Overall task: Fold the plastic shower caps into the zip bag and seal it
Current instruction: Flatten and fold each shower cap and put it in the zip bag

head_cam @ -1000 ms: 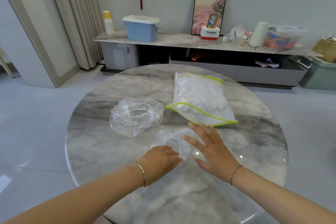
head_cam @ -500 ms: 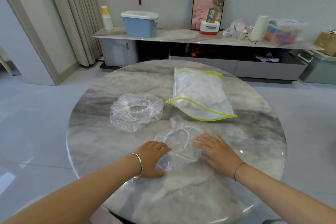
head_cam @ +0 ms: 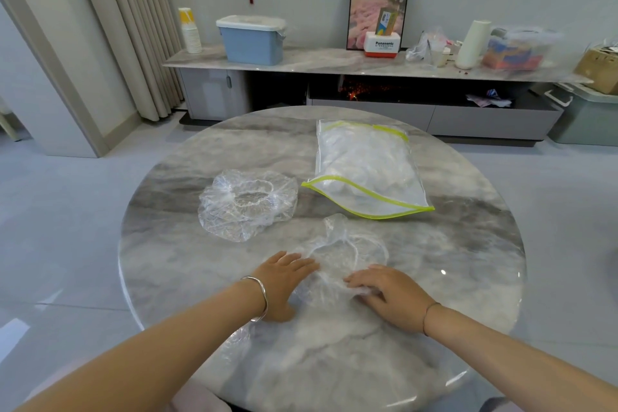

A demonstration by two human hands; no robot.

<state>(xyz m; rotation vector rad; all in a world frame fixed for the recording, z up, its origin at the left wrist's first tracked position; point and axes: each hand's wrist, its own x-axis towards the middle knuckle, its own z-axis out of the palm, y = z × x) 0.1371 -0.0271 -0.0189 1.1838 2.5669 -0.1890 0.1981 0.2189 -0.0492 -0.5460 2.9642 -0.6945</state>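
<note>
Left hand (head_cam: 284, 278) and right hand (head_cam: 391, 291) lie flat on the near shower cap (head_cam: 341, 254); flattening step; folding it over comes next, I'd guess.

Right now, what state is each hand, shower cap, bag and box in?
near shower cap: unfolded, under both hands.
far shower cap: unfolded, untouched.
zip bag: mouth open, partly filled.
left hand: open, flat on near shower cap.
right hand: open, on near shower cap.
blue box: lid on.

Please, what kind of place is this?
Probably a home living room: a low media cabinet along the wall, a framed picture standing on it, and long curtains.
</note>
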